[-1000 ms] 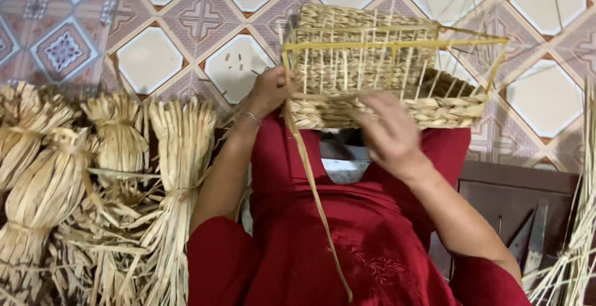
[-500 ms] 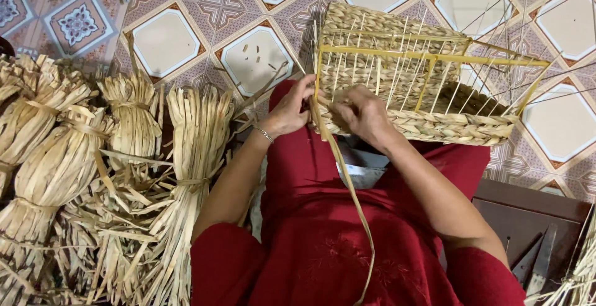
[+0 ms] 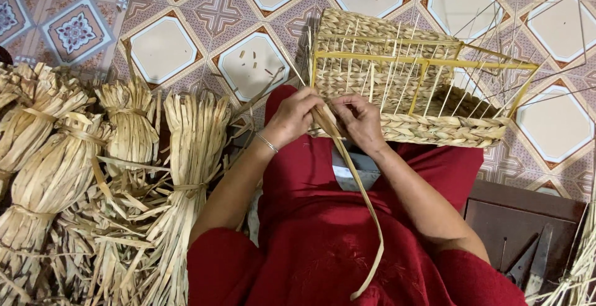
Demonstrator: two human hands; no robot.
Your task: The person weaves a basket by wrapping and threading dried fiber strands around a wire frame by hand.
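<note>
A half-woven straw basket [image 3: 434, 129] on a yellow wire frame [image 3: 428, 63] rests on my lap, its open side toward me. My left hand [image 3: 292, 116] and my right hand [image 3: 360, 119] meet at the basket's near left corner. Both pinch a long flat straw strand [image 3: 366, 213] that hangs down over my red clothing and curls at its end. Thin upright stakes stand inside the frame.
Several tied bundles of dried straw [image 3: 112, 175] lie on the left. The patterned tile floor [image 3: 186, 26] lies beyond. A dark wooden board [image 3: 528, 219] with shears [image 3: 528, 265] on it sits at lower right, loose straw at the right edge.
My right hand has come up from below the basket to its near left corner beside the left hand. The basket sits a little lower and more to the right in view.
</note>
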